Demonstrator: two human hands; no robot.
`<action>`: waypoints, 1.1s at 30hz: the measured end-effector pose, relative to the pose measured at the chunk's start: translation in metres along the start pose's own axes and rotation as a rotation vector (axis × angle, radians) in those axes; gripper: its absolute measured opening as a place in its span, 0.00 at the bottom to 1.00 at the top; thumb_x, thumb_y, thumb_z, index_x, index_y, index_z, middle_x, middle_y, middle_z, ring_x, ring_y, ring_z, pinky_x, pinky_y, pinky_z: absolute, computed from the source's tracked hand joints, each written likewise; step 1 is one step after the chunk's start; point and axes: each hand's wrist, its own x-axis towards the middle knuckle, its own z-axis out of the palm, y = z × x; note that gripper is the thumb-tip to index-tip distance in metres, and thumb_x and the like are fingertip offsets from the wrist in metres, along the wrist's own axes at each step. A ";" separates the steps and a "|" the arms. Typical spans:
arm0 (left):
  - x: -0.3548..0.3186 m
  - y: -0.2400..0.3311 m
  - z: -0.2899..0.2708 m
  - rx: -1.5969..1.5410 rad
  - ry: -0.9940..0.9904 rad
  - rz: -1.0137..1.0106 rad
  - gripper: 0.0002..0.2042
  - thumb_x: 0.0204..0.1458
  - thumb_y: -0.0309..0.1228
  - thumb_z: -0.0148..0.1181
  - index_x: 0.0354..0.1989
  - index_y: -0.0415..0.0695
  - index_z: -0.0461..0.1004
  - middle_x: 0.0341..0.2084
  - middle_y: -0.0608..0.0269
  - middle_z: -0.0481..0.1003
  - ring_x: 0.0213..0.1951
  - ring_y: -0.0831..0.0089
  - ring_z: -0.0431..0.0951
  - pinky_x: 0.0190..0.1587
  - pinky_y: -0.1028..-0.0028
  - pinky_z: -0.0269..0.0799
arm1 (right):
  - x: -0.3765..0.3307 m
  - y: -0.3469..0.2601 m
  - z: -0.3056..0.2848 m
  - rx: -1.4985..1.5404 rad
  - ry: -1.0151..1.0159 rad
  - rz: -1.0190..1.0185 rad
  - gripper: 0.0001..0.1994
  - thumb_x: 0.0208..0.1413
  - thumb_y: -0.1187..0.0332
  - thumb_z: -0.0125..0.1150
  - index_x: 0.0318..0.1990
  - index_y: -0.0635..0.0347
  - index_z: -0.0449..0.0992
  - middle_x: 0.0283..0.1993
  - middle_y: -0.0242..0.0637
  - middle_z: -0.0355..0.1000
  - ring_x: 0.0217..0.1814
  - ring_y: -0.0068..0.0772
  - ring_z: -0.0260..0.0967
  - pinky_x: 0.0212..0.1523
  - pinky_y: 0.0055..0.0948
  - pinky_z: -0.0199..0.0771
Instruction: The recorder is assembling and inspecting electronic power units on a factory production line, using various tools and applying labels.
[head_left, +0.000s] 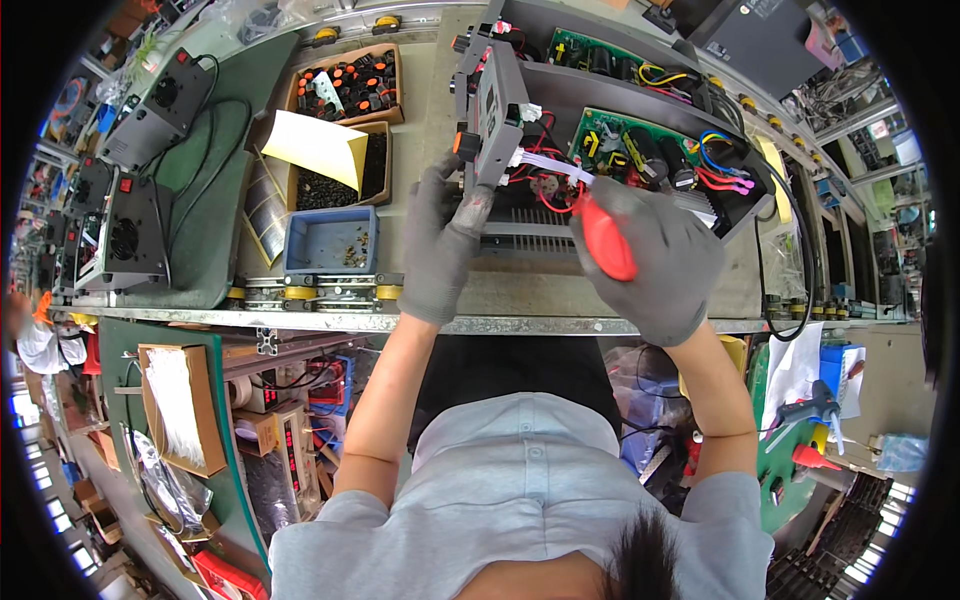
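My left hand (440, 250), in a grey glove, grips the lower part of a grey front panel (494, 118) with an orange-tipped knob. The panel stands at the left end of an open metal chassis (540, 235), joined to it by red, black and white wires. My gloved right hand (665, 255) is closed round a red-handled tool (606, 236); its working end is hidden by the hand and wires. A white ribbon of wires (550, 163) runs from the panel toward that hand. Behind it lies a green circuit board (630, 150) with capacitors and coloured leads.
A second open chassis (590, 60) stands just behind. To the left are a carton of orange-tipped knobs (350, 85), a box of small dark parts (376, 165) under yellow paper (315, 148), and a blue tray (330, 242) with screws. A black cable (805, 280) hangs over the bench's right edge.
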 end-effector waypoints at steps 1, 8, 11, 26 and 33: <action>-0.001 0.004 0.000 0.009 -0.006 -0.002 0.23 0.51 0.34 0.56 0.55 0.41 0.61 0.35 0.63 0.65 0.33 0.79 0.65 0.36 0.79 0.65 | 0.003 -0.001 -0.003 0.005 -0.028 -0.004 0.23 0.31 0.64 0.68 0.41 0.49 0.72 0.30 0.29 0.70 0.23 0.29 0.67 0.22 0.26 0.66; 0.000 0.003 -0.008 0.005 -0.012 0.002 0.24 0.51 0.35 0.52 0.56 0.40 0.59 0.31 0.67 0.66 0.32 0.82 0.64 0.36 0.80 0.62 | -0.025 -0.008 -0.033 0.966 0.344 0.339 0.22 0.42 0.71 0.66 0.44 0.67 0.64 0.35 0.45 0.69 0.36 0.33 0.69 0.34 0.30 0.71; 0.001 0.006 -0.014 -0.089 -0.126 -0.107 0.23 0.51 0.38 0.50 0.53 0.39 0.59 0.32 0.67 0.65 0.36 0.82 0.63 0.41 0.81 0.60 | -0.025 -0.013 -0.008 0.498 0.225 0.276 0.21 0.40 0.71 0.67 0.42 0.66 0.66 0.33 0.44 0.70 0.32 0.35 0.70 0.32 0.28 0.71; 0.003 -0.005 -0.017 -0.092 -0.104 -0.085 0.26 0.51 0.40 0.52 0.55 0.38 0.58 0.42 0.65 0.65 0.45 0.79 0.63 0.51 0.78 0.55 | -0.029 0.001 -0.029 0.678 0.223 0.335 0.19 0.41 0.71 0.65 0.39 0.65 0.64 0.33 0.41 0.68 0.32 0.32 0.69 0.30 0.26 0.69; 0.003 -0.005 -0.016 -0.125 -0.133 -0.091 0.25 0.52 0.39 0.52 0.55 0.38 0.58 0.39 0.66 0.65 0.42 0.80 0.63 0.50 0.78 0.56 | -0.025 -0.004 -0.007 0.626 0.340 0.290 0.23 0.40 0.75 0.65 0.44 0.64 0.61 0.38 0.43 0.65 0.35 0.33 0.69 0.35 0.28 0.71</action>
